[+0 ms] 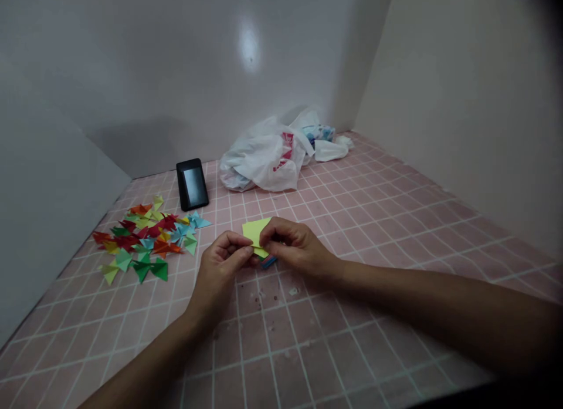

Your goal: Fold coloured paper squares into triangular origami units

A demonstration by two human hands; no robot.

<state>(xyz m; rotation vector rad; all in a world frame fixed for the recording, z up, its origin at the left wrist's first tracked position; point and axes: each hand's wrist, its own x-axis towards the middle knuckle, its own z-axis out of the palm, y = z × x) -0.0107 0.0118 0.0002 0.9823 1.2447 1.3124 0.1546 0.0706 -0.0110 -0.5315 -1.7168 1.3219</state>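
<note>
My left hand (pixel 229 253) pinches a piece of yellow paper (pixel 259 252) between thumb and forefinger at its left end. My right hand (pixel 294 247) has its thumb and bent fingers closed on the other end of that paper. A crease or folded edge shows between the fingertips, but most of the piece is hidden by them. Directly behind and under it lies a yellow paper square (pixel 254 228). Blue and reddish paper edges (pixel 269 262) peek out below, beside my right thumb.
Several folded paper shapes (pixel 143 236) in red, orange, yellow, green and light blue lie in a heap at left. A black phone-like device (pixel 193 186) leans behind them. White plastic bags (pixel 268 156) sit by the back wall. Walls border the pink tiled surface (pixel 352 338).
</note>
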